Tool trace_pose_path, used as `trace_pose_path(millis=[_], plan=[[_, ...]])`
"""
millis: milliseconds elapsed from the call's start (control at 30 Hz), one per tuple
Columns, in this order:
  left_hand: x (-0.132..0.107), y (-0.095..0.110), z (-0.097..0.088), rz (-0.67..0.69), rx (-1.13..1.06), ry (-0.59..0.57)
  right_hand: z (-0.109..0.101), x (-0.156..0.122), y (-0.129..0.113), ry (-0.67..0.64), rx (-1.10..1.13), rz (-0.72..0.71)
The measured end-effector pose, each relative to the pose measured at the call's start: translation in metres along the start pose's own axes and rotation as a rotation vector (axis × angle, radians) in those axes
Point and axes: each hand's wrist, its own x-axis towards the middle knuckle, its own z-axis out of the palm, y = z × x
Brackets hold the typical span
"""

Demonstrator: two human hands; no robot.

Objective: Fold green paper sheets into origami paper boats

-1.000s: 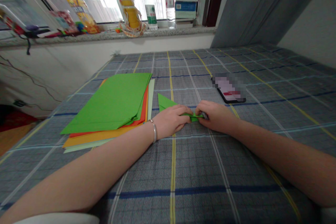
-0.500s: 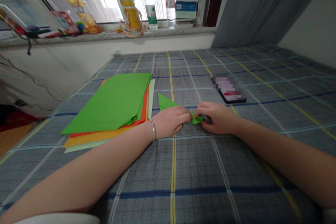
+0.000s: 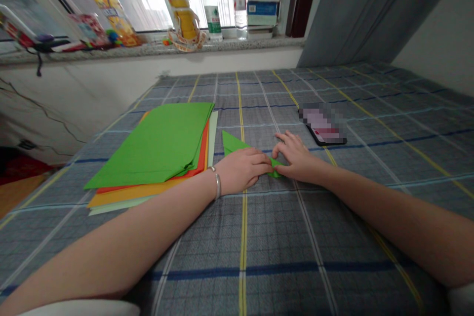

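Observation:
A small piece of folded green paper [image 3: 232,143] lies on the checked cloth, its pointed left end sticking out. My left hand [image 3: 246,168], with a silver bangle at the wrist, rests over its middle and holds it down, fingers together. My right hand [image 3: 292,158] is at the paper's right end. Its fingers are apart and partly raised, with the thumb and index finger touching or very near the paper. My left hand covers the middle of the folds.
Left of my hands is a stack of coloured paper with a green sheet [image 3: 159,143] on top. A phone [image 3: 326,128] lies beyond my right hand. Bottles [image 3: 213,15], a yellow cup [image 3: 187,19] and boxes [image 3: 262,7] line the windowsill.
My right hand has loosened its pinch on the paper's right end; its fingers have spread and lifted slightly. The left hand stays almost in place on the paper.

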Motion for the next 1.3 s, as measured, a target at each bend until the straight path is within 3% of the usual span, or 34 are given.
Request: trace_pose_path(millis=[300,900,1300], plan=[[-0.001,0.003,-0.007,0.012,0.073,-0.044,-0.004,-0.001,-0.001,-0.064,-0.033,0.048],[-0.007,0.001,-0.009,0.095,0.038,0.023,-0.008,0.000,0.019,-0.087,0.084,-0.008],[-0.009,0.003,-0.005,0.061,0.251,0.017,-0.006,-0.009,-0.001,0.043,0.002,-0.085]])
